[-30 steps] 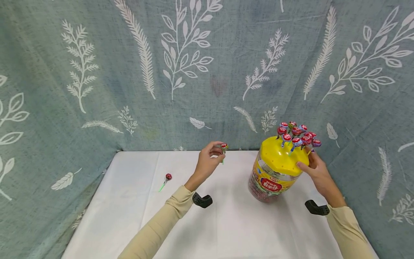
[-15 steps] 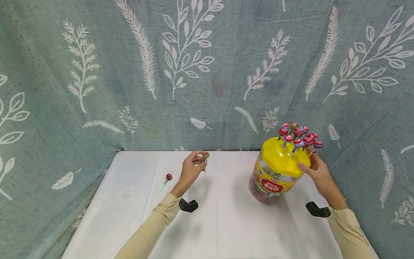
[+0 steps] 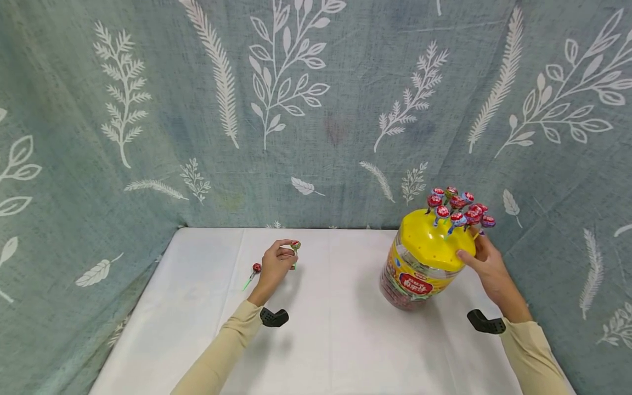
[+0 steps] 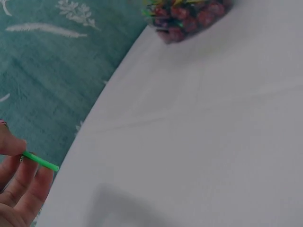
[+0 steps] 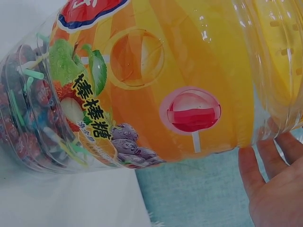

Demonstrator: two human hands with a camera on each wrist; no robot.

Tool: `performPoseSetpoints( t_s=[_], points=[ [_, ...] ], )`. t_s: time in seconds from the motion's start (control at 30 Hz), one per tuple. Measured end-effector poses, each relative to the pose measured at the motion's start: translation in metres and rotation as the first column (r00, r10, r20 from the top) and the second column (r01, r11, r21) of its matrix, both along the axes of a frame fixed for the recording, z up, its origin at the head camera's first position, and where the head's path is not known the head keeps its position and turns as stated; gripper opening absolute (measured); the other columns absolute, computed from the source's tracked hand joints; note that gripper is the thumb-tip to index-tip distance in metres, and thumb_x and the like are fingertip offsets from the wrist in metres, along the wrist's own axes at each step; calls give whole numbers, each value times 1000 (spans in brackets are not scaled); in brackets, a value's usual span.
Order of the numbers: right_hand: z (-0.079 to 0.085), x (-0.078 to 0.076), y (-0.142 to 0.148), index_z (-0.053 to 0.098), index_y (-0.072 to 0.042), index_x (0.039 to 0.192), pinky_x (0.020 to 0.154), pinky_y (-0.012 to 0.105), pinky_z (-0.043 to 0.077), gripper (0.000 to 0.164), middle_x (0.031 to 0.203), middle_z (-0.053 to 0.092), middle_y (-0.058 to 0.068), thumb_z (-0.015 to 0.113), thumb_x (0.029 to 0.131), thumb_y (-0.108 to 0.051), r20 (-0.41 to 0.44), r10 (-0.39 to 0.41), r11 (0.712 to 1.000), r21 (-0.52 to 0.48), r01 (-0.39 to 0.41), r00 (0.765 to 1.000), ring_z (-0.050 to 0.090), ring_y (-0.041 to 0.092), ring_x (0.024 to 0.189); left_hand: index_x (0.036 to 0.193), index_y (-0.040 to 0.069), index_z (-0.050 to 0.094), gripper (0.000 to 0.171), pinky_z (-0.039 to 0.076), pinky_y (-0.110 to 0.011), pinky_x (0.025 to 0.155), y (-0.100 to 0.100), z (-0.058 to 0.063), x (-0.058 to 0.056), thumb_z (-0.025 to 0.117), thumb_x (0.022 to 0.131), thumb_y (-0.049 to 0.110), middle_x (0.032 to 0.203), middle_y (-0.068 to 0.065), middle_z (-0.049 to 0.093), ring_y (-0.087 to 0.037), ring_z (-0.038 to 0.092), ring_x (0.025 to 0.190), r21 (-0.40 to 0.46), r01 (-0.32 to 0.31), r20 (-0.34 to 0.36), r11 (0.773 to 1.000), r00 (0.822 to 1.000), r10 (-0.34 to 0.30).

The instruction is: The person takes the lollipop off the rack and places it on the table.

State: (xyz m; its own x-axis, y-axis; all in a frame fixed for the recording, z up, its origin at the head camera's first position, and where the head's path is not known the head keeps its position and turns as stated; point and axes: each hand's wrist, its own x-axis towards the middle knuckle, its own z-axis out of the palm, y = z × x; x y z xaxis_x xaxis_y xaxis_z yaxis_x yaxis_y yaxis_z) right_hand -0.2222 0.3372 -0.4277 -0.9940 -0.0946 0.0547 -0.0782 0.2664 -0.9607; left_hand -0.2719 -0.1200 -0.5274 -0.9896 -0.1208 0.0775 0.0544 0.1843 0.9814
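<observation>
My left hand [image 3: 277,269] pinches a lollipop [image 3: 295,245] upright by its stick, over the left part of the table. In the left wrist view the green stick [image 4: 42,161] shows between thumb and fingers. Another lollipop [image 3: 256,268] with a red top lies just left of this hand, its green stick pointing toward me. My right hand [image 3: 489,266] grips the rim of the yellow lid [image 3: 429,244] on a large clear candy jar [image 3: 413,282], which leans. Several wrapped lollipops [image 3: 457,203] stand stuck in the lid's far side; small holes show nearer its front edge.
A white cloth covers the table [image 3: 336,340]. Grey-green leaf-patterned fabric [image 3: 316,137] hangs behind and along both sides, close to the right hand. More lollipops [image 5: 42,109] fill the jar's bottom in the right wrist view.
My left hand has moved left and a little lower with its lollipop, away from the jar, and now stands beside the lying lollipop. The right hand keeps its grip on the jar.
</observation>
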Motion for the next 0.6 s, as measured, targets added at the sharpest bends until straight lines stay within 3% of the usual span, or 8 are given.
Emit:
performPoseSetpoints(
  t_s=[0.4, 0.6],
  points=[
    [-1, 0, 2, 0, -10, 153, 97, 10, 34, 75, 157, 5, 17, 51, 98, -19, -7, -15, 999, 44, 15, 1000, 20, 32, 139, 119, 2, 58, 40, 56, -37, 58, -28, -19, 11, 67, 81, -4, 91, -19, 64, -39, 66, 75, -150, -77, 59, 986, 995, 86],
    [1, 1, -1, 4, -8, 152, 96, 10, 35, 74, 156, 9, 18, 52, 98, -18, -8, -16, 1000, 27, 16, 1000, 28, 23, 133, 118, 2, 59, 41, 52, -26, 49, -44, -32, 15, 68, 78, -2, 91, -18, 67, -26, 67, 61, -249, -124, 97, 961, 984, 152]
  ],
)
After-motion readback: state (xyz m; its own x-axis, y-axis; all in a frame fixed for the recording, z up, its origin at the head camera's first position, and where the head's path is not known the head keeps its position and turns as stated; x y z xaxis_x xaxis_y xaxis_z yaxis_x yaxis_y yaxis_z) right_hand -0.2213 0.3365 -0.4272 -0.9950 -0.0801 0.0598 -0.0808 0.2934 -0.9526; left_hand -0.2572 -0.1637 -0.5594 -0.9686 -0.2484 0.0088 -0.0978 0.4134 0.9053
